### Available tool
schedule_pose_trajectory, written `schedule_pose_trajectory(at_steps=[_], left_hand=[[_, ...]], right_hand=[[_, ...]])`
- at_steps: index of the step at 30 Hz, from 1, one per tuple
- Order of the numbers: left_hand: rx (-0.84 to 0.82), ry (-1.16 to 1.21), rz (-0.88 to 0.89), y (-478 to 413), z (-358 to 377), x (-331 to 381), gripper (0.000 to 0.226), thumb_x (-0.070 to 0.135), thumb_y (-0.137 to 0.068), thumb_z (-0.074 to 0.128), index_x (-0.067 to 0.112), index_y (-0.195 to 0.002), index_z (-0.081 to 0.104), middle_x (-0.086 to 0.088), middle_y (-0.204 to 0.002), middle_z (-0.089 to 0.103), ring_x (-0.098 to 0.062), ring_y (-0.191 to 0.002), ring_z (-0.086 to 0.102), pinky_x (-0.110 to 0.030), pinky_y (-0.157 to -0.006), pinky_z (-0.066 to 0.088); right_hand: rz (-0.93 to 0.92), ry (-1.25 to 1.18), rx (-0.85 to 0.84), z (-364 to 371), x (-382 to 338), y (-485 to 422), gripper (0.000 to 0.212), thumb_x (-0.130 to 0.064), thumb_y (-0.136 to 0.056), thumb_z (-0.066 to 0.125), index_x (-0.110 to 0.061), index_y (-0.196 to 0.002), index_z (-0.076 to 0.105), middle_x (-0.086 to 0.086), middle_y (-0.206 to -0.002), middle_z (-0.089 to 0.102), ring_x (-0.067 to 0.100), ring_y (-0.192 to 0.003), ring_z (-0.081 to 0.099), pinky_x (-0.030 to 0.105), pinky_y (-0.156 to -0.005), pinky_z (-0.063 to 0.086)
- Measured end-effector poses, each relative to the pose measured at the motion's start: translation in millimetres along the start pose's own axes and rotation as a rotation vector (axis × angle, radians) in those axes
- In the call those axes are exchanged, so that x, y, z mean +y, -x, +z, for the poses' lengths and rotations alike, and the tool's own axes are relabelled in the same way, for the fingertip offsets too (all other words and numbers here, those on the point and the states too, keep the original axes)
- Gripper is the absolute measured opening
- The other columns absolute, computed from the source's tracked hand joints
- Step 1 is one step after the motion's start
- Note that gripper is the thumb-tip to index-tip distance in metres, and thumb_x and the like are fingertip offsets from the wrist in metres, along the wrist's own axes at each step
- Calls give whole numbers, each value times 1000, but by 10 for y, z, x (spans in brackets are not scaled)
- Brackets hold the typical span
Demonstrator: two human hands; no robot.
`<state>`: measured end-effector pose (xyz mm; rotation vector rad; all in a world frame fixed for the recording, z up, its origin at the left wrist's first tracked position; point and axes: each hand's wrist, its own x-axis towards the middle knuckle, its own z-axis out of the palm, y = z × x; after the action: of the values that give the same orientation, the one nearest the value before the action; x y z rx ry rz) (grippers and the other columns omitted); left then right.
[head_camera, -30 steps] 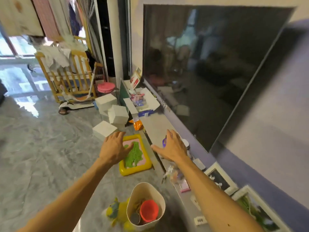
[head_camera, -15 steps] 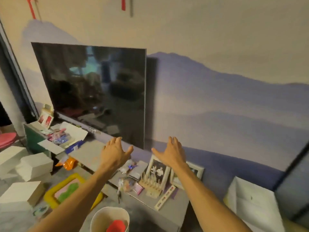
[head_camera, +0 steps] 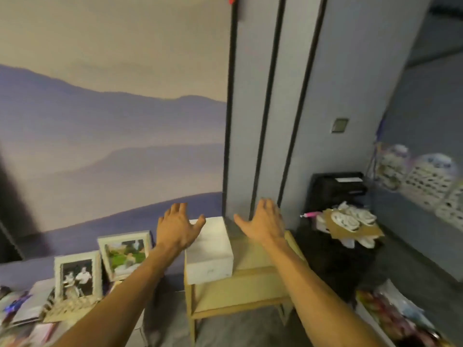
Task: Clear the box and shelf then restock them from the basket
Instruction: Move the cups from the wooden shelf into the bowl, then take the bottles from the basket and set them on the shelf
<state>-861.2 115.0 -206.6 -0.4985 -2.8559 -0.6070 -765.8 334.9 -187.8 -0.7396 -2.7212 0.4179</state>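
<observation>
A white closed box rests on the left part of a small pale wooden shelf stand against the wall. My left hand hovers over the box's left far corner, fingers spread, holding nothing. My right hand hangs above the stand's top to the right of the box, also spread and empty. The basket is out of sight.
Two framed photos stand on a low cluttered ledge at the left. A black cabinet with white shoes on cardboard sits at the right. White lattice baskets line the right wall. Colourful packets lie at the lower right.
My view has swung right, past the television and the photo frames, to the wooden stand with the white box. Both hands stay raised and spread in front of me.
</observation>
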Motion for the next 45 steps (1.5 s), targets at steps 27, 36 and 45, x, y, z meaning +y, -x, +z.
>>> schedule_pose_trajectory(at_steps=[27,36,45], left_hand=[[-562,201,768,-13,3402,5467,93,82,-87,36,18,-153,46,-8,-157,51,-32,-145,47,-54,-117,40],[-735,-1,846,-50,4513,5956,95,85,-87,21,20,-150,51,-7,-152,54,-30,-138,51,-51,-111,44],[-969,-250,867,-140,5796,5985,129,108,-67,20,21,-162,30,-6,-159,42,-29,-142,46,-51,-114,42]], right_hand=[[1019,30,213,-873,5241,465,107,-87,-83,53,-12,-158,39,13,-168,36,35,-153,36,54,-121,39],[1077,36,52,-213,6093,336,103,-86,-83,55,-12,-154,42,12,-154,50,35,-139,51,49,-108,49],[999,42,-194,1123,7163,227,111,-96,-68,41,-21,-150,43,7,-145,56,32,-128,56,47,-96,55]])
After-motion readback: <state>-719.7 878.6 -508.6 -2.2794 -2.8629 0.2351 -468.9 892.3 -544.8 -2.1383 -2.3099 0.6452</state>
